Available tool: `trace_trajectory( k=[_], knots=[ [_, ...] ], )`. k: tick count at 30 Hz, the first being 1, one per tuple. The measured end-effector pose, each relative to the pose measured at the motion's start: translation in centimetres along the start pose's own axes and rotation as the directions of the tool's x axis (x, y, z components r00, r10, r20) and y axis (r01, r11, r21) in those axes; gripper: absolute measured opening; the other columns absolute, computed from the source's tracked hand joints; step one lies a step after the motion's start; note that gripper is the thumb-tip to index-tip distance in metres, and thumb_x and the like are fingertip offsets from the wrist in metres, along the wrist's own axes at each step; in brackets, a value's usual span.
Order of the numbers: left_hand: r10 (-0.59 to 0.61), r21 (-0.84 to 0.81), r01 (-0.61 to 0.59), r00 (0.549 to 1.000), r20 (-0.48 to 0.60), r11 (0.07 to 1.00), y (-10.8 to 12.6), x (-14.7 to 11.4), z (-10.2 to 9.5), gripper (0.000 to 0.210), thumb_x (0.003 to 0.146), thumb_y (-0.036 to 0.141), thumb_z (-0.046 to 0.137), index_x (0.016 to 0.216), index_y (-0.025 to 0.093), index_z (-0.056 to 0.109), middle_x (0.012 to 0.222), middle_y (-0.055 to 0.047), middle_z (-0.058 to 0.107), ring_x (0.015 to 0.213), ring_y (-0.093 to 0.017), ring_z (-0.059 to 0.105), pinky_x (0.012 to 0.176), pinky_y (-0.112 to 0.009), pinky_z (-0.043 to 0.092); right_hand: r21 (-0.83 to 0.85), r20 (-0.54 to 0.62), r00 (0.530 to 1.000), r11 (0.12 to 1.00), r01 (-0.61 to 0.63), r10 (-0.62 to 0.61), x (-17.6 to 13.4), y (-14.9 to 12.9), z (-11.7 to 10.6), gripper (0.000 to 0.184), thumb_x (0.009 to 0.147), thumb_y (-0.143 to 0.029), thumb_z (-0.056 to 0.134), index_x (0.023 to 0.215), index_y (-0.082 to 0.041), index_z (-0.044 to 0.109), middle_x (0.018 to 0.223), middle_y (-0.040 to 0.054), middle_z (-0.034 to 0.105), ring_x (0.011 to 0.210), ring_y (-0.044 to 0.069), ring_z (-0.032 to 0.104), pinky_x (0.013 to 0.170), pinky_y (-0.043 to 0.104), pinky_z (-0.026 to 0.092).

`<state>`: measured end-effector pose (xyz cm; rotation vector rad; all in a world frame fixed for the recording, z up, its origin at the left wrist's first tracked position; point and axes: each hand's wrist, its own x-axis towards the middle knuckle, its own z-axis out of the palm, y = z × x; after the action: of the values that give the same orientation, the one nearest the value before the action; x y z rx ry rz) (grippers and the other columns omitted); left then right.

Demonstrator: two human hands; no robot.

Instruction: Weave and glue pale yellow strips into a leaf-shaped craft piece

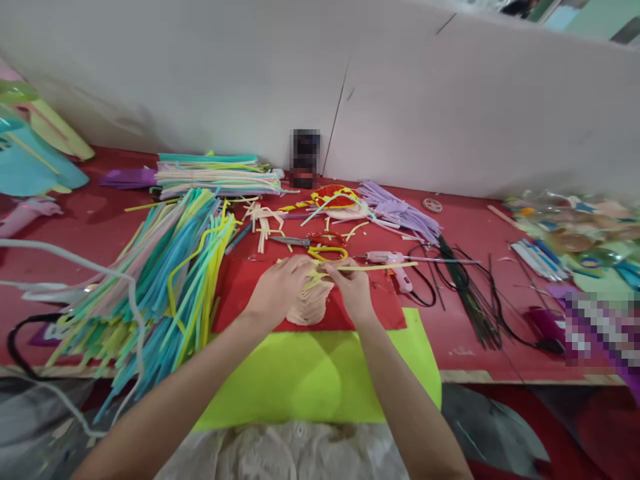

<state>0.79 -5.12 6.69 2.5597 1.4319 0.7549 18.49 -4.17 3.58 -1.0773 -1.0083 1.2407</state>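
On a red sheet (240, 297) lies a cream ribbed piece (309, 307), seemingly formed from rows of pipe cleaners. My left hand (283, 283) is closed at its upper left edge, fingers curled over it. Between the fingertips of my right hand (353, 283) is a pale yellow pipe cleaner (393, 267), its free end pointing right. The other end meets the top of the ribbed piece near my left fingers. Just beyond my hands lie scissors (295, 241) with red and yellow handles. A pink glue gun (393, 258) rests right of my right hand.
A large heap of coloured pipe cleaners (165, 267) spreads on the left, with a bundle (215, 177) behind. Purple pipe cleaners (400, 210) and dark green stems (465, 293) lie right. A lime-green sheet (300, 373) hangs over the front edge. A phone (305, 157) leans against the wall.
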Motion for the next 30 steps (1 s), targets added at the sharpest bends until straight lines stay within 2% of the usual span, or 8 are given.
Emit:
trace_trajectory(
  k=[3,9,16,18,20,22,26,30],
  knots=[
    [0.067,0.044,-0.071,0.995,0.072,0.997,0.2,-0.5,-0.6,0.015,0.091,0.016,0.054,0.1,0.019,0.065,0.097,-0.005,0.071,0.089,-0.019,0.066,0.084,-0.033,0.053,-0.037,0.032,0.998,0.998,-0.052,0.053,-1.4,-0.3,-0.7,0.022,0.073,-0.038,0.079,0.076,-0.021,0.066,0.078,0.0032,0.075,0.074,0.019,0.073,0.071,0.033,0.061],
    [0.224,0.077,-0.228,0.972,0.065,0.97,0.5,-1.6,-0.9,0.021,0.093,0.012,0.046,0.109,0.017,0.06,0.101,-0.005,0.072,0.085,-0.016,0.068,0.074,-0.027,0.054,-0.026,0.07,0.988,0.991,-0.135,0.136,-2.9,-0.4,-1.9,0.02,0.073,-0.037,0.08,0.072,-0.024,0.065,0.085,0.0031,0.076,0.071,0.018,0.071,0.068,0.033,0.062],
    [0.175,0.083,-0.174,0.985,-0.008,0.981,-0.3,-2.6,-0.4,0.032,0.091,0.008,0.037,0.114,0.015,0.058,0.101,-0.01,0.074,0.085,-0.018,0.071,0.069,-0.029,0.057,-0.427,0.197,0.916,0.872,-0.241,0.35,-4.3,-3.0,-3.5,0.017,0.083,-0.038,0.07,0.07,-0.027,0.073,0.055,-0.0014,0.068,0.043,0.014,0.062,0.039,0.023,0.051],
    [0.146,0.091,-0.145,0.989,0.002,0.985,-0.6,-3.0,-0.4,0.034,0.09,0.008,0.036,0.115,0.017,0.058,0.101,-0.01,0.074,0.086,-0.019,0.071,0.071,-0.029,0.058,-0.509,0.24,0.942,0.857,-0.083,0.233,-5.0,-3.6,-3.6,0.011,0.087,-0.03,0.067,0.079,-0.03,0.074,0.062,-0.0025,0.071,0.046,0.013,0.064,0.039,0.022,0.051],
    [0.135,0.072,-0.136,0.991,0.015,0.988,-0.8,-3.4,-0.3,0.038,0.09,0.009,0.036,0.12,0.017,0.058,0.103,-0.01,0.074,0.088,-0.02,0.071,0.072,-0.031,0.059,-0.612,0.251,0.966,0.764,0.205,-0.058,-5.3,-3.8,-3.5,0.016,0.088,-0.023,0.065,0.096,-0.033,0.074,0.083,-0.0002,0.076,0.062,0.014,0.07,0.052,0.023,0.058],
    [0.137,0.038,-0.138,0.99,0.028,0.99,-0.7,-3.6,-0.3,0.04,0.09,0.01,0.037,0.123,0.017,0.058,0.104,-0.011,0.074,0.089,-0.021,0.07,0.072,-0.033,0.059,-0.702,0.338,0.901,0.565,0.433,-0.271,-5.0,-3.7,-3.3,0.029,0.088,-0.017,0.065,0.111,-0.033,0.071,0.1,0.0028,0.075,0.079,0.016,0.071,0.066,0.026,0.059],
    [0.117,-0.035,-0.115,0.992,0.055,0.993,-0.7,-3.3,-0.2,0.034,0.091,0.01,0.037,0.114,0.014,0.062,0.101,-0.011,0.074,0.084,-0.022,0.07,0.068,-0.033,0.06,-0.735,0.539,0.795,0.305,0.606,-0.279,-3.4,-3.1,-3.0,0.032,0.088,-0.012,0.064,0.115,-0.028,0.069,0.102,0.0041,0.074,0.08,0.017,0.066,0.07,0.031,0.052],
    [0.064,-0.13,-0.052,0.994,0.088,0.99,-0.8,-2.6,-0.3,0.032,0.093,0.012,0.037,0.108,0.016,0.065,0.099,-0.01,0.074,0.086,-0.02,0.07,0.073,-0.033,0.06,-0.725,0.584,0.77,0.26,0.638,-0.258,-1.8,-3.1,-2.4,0.024,0.09,-0.015,0.063,0.112,-0.026,0.068,0.098,0.0022,0.075,0.083,0.017,0.063,0.072,0.034,0.044]
  ],
)
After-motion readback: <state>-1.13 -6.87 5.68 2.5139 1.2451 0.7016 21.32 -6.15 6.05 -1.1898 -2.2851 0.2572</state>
